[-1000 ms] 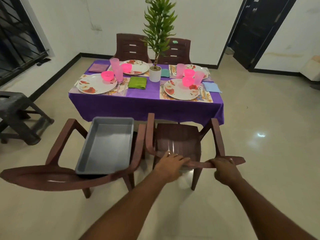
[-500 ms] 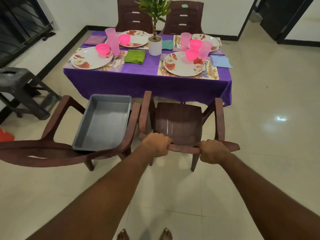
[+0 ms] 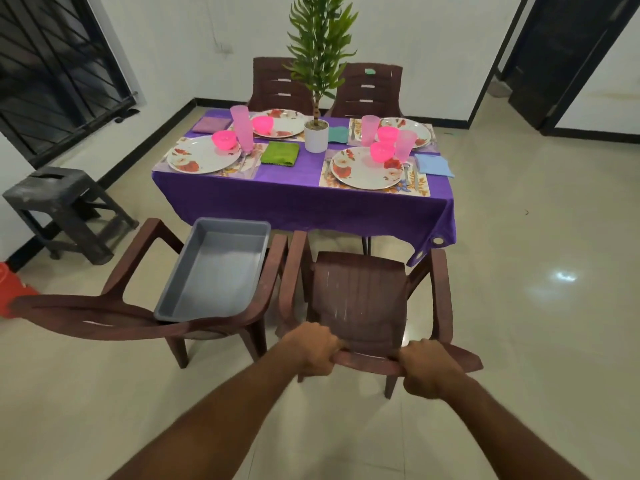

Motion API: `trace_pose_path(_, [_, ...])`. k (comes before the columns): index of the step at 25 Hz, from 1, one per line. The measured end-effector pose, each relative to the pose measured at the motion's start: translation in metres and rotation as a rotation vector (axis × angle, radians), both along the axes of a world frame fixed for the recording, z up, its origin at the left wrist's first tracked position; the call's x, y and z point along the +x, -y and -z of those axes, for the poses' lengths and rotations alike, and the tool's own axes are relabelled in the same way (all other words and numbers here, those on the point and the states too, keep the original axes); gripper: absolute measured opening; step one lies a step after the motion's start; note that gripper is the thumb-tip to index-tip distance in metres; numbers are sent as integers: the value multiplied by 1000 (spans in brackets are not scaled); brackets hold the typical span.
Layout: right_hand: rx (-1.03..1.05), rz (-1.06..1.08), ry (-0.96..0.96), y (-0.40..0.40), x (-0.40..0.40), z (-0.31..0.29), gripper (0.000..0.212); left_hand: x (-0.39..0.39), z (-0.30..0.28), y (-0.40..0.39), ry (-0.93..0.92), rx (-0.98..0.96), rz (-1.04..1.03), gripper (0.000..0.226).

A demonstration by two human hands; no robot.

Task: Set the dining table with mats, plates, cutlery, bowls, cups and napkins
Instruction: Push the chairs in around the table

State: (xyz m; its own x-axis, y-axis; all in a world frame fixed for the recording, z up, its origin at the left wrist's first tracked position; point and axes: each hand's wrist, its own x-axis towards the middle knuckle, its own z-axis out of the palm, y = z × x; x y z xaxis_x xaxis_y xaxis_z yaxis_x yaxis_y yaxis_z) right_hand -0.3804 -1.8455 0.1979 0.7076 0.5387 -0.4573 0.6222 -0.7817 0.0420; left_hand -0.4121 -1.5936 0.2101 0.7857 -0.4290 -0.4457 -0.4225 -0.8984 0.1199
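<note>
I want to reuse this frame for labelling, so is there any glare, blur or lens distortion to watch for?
Head view: ceiling light glares off the floor tiles; wide-angle bending curves the left chair and door frames at the edges; table settings look sharp, no obvious motion blur on either hand.

Head view. Left hand (image 3: pixel 317 348) and right hand (image 3: pixel 427 370) each grip the top rail of a brown plastic chair (image 3: pixel 360 299) facing a table under a purple cloth (image 3: pixel 304 199). On the table: four floral plates on mats, pink bowls, pink cups, folded napkins, and a potted plant (image 3: pixel 317 133) at centre. A grey tray (image 3: pixel 216 271) rests on the neighbouring chair (image 3: pixel 138 317). Two further chairs stand at the far side.
</note>
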Motion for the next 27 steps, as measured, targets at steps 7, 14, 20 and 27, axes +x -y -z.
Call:
trace_pose_path(7, [81, 69, 3, 12, -4, 10, 44, -10, 2, 3, 56, -60, -40, 31])
trace_pose_path(14, [134, 85, 26, 11, 29, 14, 49, 22, 5, 1, 37, -52, -73, 30])
trace_pose_path(20, [116, 99, 22, 16, 46, 27, 48, 43, 18, 3, -10, -39, -94, 26])
trace_pose_path(27, [111, 37, -125, -2, 42, 0, 61, 12, 16, -37, 136, -162, -151, 79])
